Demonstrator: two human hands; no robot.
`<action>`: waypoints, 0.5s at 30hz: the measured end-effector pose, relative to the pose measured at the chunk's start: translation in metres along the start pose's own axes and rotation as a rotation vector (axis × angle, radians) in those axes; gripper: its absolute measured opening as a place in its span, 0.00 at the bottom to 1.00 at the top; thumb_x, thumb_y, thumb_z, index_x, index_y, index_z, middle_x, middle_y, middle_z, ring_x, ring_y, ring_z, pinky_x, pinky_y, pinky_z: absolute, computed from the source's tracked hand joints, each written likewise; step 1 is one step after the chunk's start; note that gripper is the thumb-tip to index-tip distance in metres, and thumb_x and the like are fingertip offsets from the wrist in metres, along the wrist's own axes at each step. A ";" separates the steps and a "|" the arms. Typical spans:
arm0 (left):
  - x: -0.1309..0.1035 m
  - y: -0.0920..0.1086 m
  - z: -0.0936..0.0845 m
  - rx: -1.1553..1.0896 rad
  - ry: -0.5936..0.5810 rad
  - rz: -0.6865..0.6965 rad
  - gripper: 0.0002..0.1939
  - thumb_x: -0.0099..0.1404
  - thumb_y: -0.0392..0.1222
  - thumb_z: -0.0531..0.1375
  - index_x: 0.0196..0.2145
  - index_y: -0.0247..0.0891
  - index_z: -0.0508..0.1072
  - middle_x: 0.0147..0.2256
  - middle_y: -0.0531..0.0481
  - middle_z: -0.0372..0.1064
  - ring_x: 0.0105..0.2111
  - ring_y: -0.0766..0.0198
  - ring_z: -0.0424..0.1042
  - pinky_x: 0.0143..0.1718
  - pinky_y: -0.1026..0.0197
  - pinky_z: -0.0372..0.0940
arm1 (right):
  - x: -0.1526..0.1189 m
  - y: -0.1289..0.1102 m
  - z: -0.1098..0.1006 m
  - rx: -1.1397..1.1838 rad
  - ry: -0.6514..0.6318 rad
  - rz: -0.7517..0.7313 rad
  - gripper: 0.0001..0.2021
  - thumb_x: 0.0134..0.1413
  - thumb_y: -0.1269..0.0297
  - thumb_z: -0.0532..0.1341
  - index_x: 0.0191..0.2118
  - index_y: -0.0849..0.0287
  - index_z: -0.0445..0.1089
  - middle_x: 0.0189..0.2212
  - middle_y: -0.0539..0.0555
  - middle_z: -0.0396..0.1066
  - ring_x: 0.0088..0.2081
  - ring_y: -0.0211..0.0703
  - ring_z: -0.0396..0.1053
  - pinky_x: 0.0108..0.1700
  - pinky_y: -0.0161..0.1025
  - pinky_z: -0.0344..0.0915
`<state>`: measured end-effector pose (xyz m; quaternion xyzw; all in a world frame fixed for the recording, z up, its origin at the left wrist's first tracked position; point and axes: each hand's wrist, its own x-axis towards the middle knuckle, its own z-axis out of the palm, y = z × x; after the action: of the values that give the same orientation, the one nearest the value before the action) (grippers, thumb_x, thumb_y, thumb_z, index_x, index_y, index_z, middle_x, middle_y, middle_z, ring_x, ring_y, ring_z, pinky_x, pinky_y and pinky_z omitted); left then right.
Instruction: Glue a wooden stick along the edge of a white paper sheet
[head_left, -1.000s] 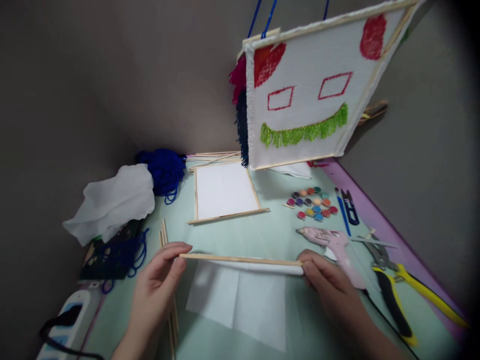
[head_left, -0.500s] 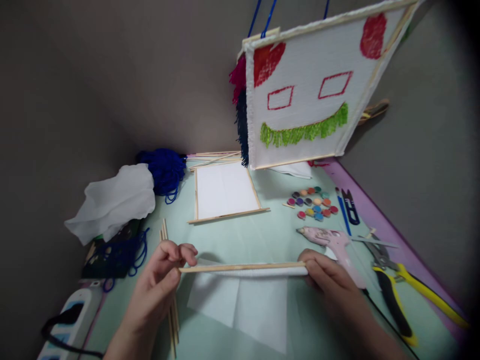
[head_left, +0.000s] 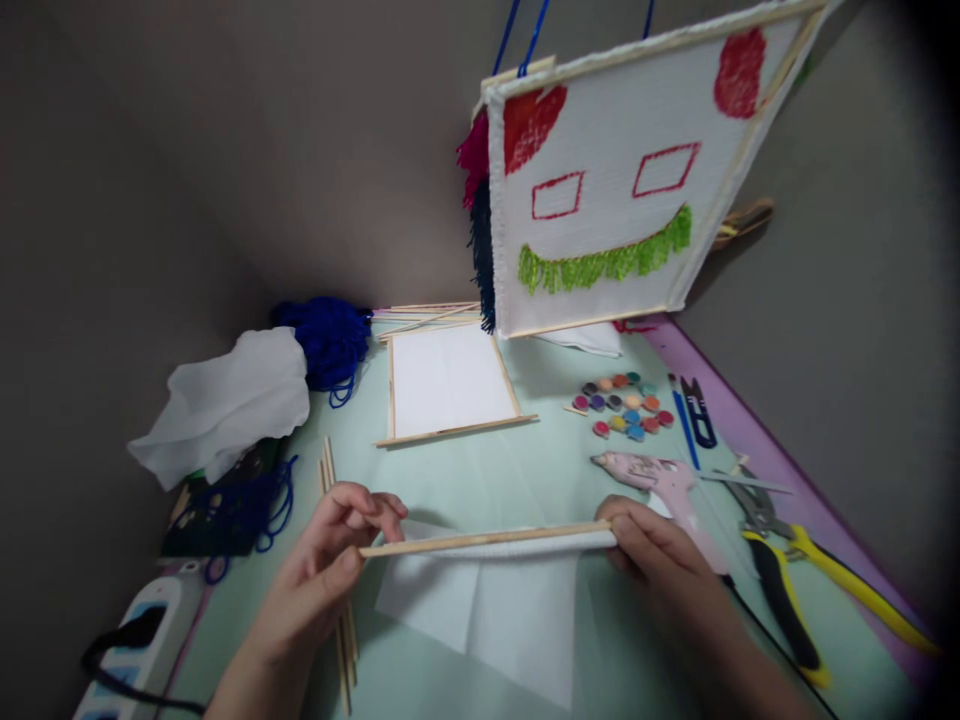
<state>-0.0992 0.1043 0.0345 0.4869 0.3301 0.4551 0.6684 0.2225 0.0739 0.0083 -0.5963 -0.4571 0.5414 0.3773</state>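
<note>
Between my two hands a thin wooden stick [head_left: 487, 540] is held level above the table, with white cloth along its underside. My left hand [head_left: 319, 570] has its thumb at the stick's left end and a fingertip on its upper edge. At the other end, my right hand [head_left: 654, 555] is closed around stick and cloth. Below them lies a sheer white sheet [head_left: 521, 630], partly under the stick. Beyond is a white panel [head_left: 452, 380] edged with sticks, lying flat. Loose sticks [head_left: 343, 640] lie beside my left wrist.
A decorated panel [head_left: 607, 220] hangs from blue cords at back right. Small paint pots [head_left: 631, 402], a pink glue gun [head_left: 660, 480] and yellow-black pliers [head_left: 787, 600] lie on the right. Blue yarn [head_left: 326, 345], white cloth [head_left: 232, 400] and a power strip [head_left: 142, 640] are on the left.
The stick's left end has dipped slightly, and my left fingers have shifted a little to the right along it. My right hand keeps its hold.
</note>
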 end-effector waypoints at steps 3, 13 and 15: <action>0.000 -0.001 -0.001 -0.012 0.003 0.012 0.14 0.63 0.49 0.58 0.45 0.45 0.63 0.36 0.49 0.69 0.48 0.58 0.62 0.49 0.56 0.55 | 0.000 -0.001 0.000 -0.033 -0.011 -0.001 0.19 0.60 0.48 0.49 0.23 0.55 0.56 0.20 0.47 0.50 0.24 0.39 0.48 0.26 0.37 0.47; -0.002 -0.001 -0.003 0.004 -0.055 0.003 0.16 0.65 0.50 0.55 0.48 0.45 0.63 0.38 0.46 0.74 0.52 0.52 0.63 0.52 0.48 0.53 | 0.001 0.002 0.001 -0.021 -0.014 0.001 0.19 0.59 0.48 0.50 0.23 0.55 0.56 0.19 0.47 0.50 0.23 0.39 0.48 0.26 0.37 0.46; -0.002 -0.001 -0.003 0.006 -0.034 -0.002 0.15 0.65 0.50 0.56 0.48 0.45 0.63 0.38 0.46 0.74 0.52 0.53 0.63 0.52 0.48 0.53 | 0.001 0.002 0.001 -0.029 -0.017 -0.002 0.19 0.59 0.49 0.50 0.23 0.55 0.56 0.19 0.47 0.50 0.23 0.39 0.48 0.26 0.37 0.45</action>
<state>-0.1022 0.1036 0.0322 0.4962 0.3205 0.4449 0.6731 0.2220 0.0745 0.0060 -0.5968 -0.4687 0.5392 0.3653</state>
